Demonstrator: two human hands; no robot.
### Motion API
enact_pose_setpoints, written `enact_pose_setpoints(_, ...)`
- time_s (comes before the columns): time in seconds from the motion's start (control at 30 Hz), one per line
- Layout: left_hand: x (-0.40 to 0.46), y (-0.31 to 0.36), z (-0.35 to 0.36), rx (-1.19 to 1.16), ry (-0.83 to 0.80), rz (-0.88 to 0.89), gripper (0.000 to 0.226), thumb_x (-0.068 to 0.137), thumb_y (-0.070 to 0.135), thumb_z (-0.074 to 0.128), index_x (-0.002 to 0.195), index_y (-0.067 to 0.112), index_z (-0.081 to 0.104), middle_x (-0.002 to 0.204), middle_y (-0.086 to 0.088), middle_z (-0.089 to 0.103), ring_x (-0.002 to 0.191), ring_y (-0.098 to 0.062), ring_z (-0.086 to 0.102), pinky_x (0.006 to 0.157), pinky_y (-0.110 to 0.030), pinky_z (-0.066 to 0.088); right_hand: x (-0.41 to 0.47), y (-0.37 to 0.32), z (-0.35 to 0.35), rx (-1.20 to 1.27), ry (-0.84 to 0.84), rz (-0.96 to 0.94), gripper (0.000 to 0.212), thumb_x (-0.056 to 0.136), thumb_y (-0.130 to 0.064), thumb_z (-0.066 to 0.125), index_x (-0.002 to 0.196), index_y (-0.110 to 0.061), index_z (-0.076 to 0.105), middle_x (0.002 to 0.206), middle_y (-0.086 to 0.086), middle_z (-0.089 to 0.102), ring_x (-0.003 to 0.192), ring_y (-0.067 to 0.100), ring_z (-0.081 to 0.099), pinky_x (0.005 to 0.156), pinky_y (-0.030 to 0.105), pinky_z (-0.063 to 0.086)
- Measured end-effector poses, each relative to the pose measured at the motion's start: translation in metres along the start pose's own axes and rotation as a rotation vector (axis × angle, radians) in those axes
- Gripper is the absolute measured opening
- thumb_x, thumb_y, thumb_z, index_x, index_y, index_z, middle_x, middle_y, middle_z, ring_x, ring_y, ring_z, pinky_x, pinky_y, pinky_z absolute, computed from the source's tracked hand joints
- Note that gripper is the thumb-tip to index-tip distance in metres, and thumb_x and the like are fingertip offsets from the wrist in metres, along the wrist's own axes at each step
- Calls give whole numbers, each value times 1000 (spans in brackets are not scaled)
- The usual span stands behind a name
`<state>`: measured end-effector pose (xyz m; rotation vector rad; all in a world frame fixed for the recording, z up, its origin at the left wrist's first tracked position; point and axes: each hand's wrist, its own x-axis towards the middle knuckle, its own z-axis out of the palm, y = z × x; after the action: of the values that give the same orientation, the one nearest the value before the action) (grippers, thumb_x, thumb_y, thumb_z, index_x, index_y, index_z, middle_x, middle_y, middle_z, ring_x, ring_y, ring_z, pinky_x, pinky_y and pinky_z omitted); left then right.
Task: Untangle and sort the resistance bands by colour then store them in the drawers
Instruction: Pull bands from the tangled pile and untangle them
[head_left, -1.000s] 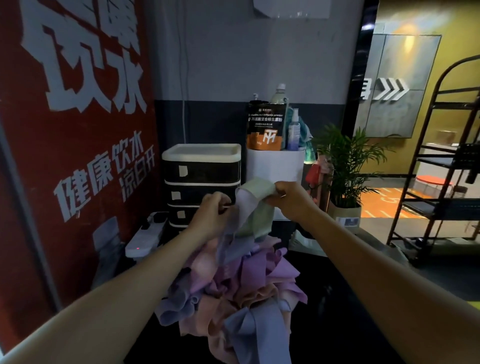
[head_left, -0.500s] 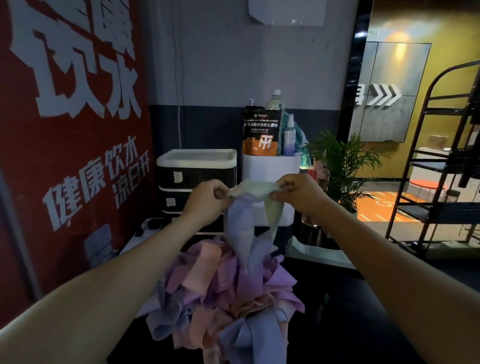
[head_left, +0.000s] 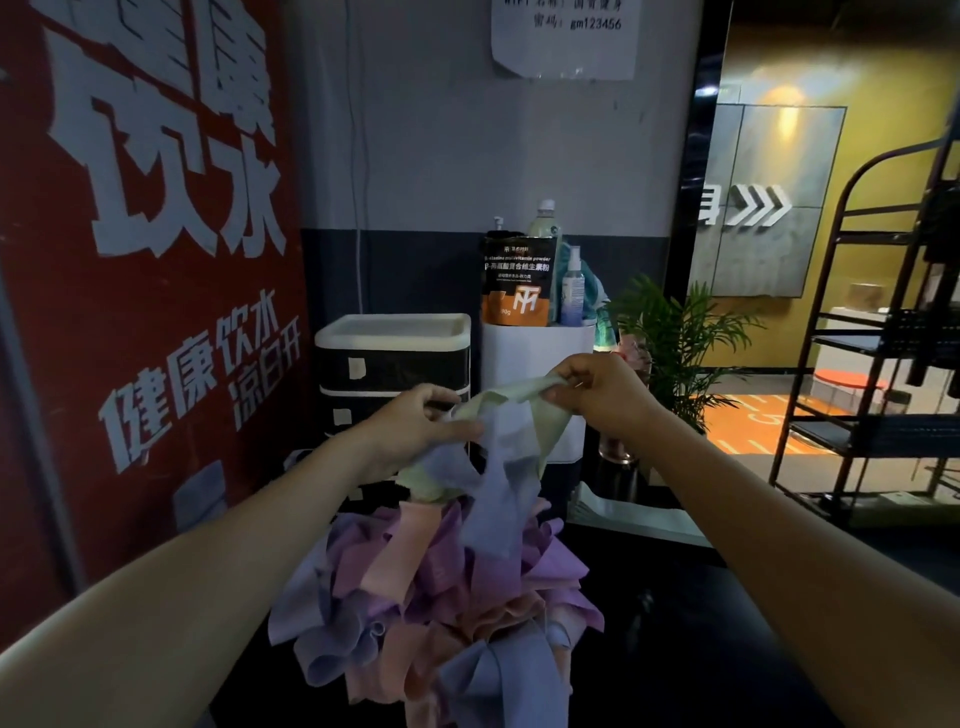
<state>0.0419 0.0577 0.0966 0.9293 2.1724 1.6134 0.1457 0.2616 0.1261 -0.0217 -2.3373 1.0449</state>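
Note:
A tangled heap of resistance bands (head_left: 436, 587) in purple, pink and blue-grey lies on the dark table (head_left: 675, 649). Above it I hold up a pale green band (head_left: 511, 392) stretched between both hands. My right hand (head_left: 597, 389) pinches its right end. My left hand (head_left: 421, 421) grips its left part, where a blue-grey band (head_left: 498, 499) hangs tangled with it and trails down onto the heap. Behind my hands stands the black drawer unit (head_left: 395, 358) with a white top, its drawers closed.
A white cabinet (head_left: 535, 353) right of the drawers carries a supplement pouch (head_left: 517, 283) and bottles. A potted plant (head_left: 680, 343) stands further right, a metal rack (head_left: 883, 338) at the far right. A red wall with white lettering (head_left: 145, 260) bounds the left side.
My hands have drawn further apart, stretching the green band between them. The blue-grey band hangs lower from it. The camera has tilted up a little.

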Motion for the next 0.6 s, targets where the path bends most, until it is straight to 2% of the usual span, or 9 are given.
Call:
enact_pose_setpoints(0.07, -3, -1, -2, -101, -103, 32, 37, 57, 41, 81, 83, 19, 66, 84, 3, 65, 82, -9, 60, 77, -23, 50, -3, 4, -5, -74, -12, -3, 7, 83, -5, 65, 89, -9, 69, 82, 4, 63, 74, 11, 53, 66, 19, 42)
enact_pose_setpoints(0.1, -4, -1, -1, -160, -123, 44, 30, 63, 36, 76, 79, 13, 65, 76, 1, 65, 77, -11, 60, 72, -22, 51, -5, 6, -6, -103, -21, -2, 9, 84, -6, 65, 91, -9, 69, 83, 3, 63, 75, 10, 53, 67, 19, 42)
enact_pose_setpoints(0.2, -7, 1, 3, -279, -120, 37, 33, 76, 28, 60, 98, 4, 66, 88, -4, 71, 84, -13, 66, 74, -20, 54, -10, 10, -6, -148, -15, 11, 10, 86, -10, 63, 94, -10, 70, 83, 2, 62, 72, 7, 51, 65, 18, 41)
enact_pose_setpoints(0.3, -8, 1, 2, -385, -107, -13, 32, 83, 29, 55, 102, 6, 66, 93, -4, 72, 85, -12, 67, 75, -21, 54, -12, 14, -9, -165, 16, 15, 12, 87, -10, 63, 96, -8, 71, 83, 6, 64, 66, 7, 50, 62, 20, 41)
enact_pose_setpoints(0.4, -7, 0, -2, -391, 14, -59, 20, 92, 21, 54, 101, 8, 66, 94, -8, 69, 88, -18, 63, 71, -24, 55, -13, 17, -14, -179, 52, 21, 16, 86, -6, 62, 99, -7, 71, 87, 4, 65, 73, 9, 54, 66, 15, 42)
enact_pose_setpoints(0.5, 2, -4, -8, -238, 277, -106, 13, 93, 9, 54, 87, 16, 65, 97, -9, 62, 89, -22, 55, 68, -27, 48, -16, 20, -16, -179, 51, 29, 15, 86, -5, 63, 98, -6, 71, 85, 5, 65, 76, 13, 55, 66, 17, 42)
enact_pose_setpoints(0.6, 8, -6, -11, -309, 539, -206, 14, 93, 3, 49, 97, 3, 63, 103, -15, 55, 86, -27, 53, 69, -32, 47, -20, 28, -23, -142, 98, 77, 14, 85, -4, 63, 96, -6, 72, 80, 7, 63, 75, 17, 54, 66, 24, 41)
